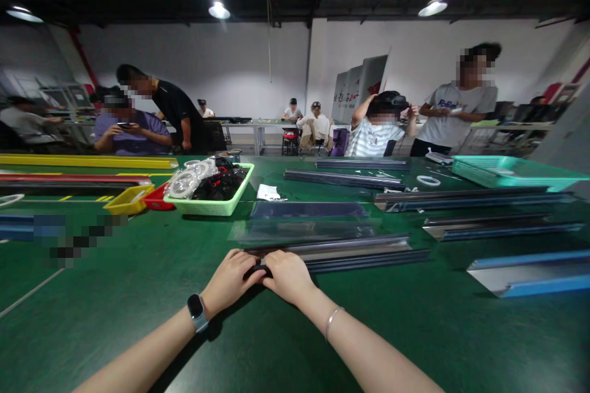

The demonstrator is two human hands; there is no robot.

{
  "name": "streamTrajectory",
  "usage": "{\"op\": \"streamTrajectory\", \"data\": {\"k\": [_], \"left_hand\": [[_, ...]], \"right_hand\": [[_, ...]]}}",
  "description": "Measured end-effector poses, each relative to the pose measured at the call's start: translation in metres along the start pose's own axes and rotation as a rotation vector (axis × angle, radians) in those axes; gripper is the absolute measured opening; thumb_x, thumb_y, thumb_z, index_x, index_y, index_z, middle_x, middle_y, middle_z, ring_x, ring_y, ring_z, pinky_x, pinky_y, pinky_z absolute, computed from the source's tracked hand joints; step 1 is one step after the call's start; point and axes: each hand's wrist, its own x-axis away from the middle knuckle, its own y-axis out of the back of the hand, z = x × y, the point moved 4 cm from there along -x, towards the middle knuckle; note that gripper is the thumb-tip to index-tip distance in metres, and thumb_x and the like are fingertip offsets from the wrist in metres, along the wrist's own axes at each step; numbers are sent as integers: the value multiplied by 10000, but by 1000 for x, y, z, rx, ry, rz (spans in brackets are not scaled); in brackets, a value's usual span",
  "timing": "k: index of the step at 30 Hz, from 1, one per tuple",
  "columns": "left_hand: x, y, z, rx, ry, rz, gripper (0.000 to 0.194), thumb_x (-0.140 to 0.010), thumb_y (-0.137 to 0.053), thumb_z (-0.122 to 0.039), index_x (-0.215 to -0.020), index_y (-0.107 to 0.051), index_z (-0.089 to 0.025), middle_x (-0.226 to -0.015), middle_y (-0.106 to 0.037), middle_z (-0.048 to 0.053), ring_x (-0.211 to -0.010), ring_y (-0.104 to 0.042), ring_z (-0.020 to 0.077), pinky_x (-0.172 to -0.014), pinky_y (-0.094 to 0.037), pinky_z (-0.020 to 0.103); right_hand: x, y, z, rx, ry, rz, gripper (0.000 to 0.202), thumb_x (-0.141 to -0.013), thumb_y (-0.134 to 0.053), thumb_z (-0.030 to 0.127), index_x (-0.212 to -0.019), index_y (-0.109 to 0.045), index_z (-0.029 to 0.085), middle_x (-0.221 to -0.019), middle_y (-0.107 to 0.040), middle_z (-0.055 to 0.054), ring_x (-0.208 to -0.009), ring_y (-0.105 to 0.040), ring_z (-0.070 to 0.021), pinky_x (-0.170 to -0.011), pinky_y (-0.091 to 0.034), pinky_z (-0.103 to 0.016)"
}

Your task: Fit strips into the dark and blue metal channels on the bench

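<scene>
A long dark channel-shaped profile with a pale inner face lies on the green table, its left end under both my hands. My left hand is closed around that end, fingers over the far edge and thumb along the near side. Right beside it, my right hand grips the same profile, its fingers curled over the top. The two thumbs nearly meet. Whatever small part may lie under the fingers is hidden. Just beyond the profile lie a clear plastic strip and a darker bluish strip.
Several more profiles lie to the right, including a blue-edged one. A light green basket holds black parts and bagged white rings. Yellow and red bins adjoin it. A teal basket stands back right. People sit and stand across the table.
</scene>
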Motion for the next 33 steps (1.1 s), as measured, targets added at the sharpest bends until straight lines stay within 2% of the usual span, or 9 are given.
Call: {"op": "streamTrajectory", "data": {"k": [15,24,33], "left_hand": [[1,0,1,18,4,8,199,-881,-474,-368,-921,-596,-216,-1007,-652,34,-921,-569,190,-887,-379,386],[1,-1,4,54,-1,-28,239,-879,-467,-398,-864,-607,-204,-898,-670,41,-840,-593,184,-886,-379,389],[4,-4,7,28,23,-8,209,-877,-470,-382,-876,-583,-207,-939,-660,39,-882,-590,194,-921,-358,407]], "right_hand": [[0,-1,0,13,7,3,219,-768,-601,318,-909,-589,152,-884,-636,-64,-868,-566,-208,-758,-440,-305],[-3,-3,0,7,-39,30,231,-756,-612,332,-893,-605,146,-892,-643,-74,-912,-558,-222,-781,-446,-317],[-5,-3,-1,-6,-65,57,200,-760,-592,326,-882,-607,168,-897,-651,-70,-904,-568,-210,-781,-434,-296]]}}
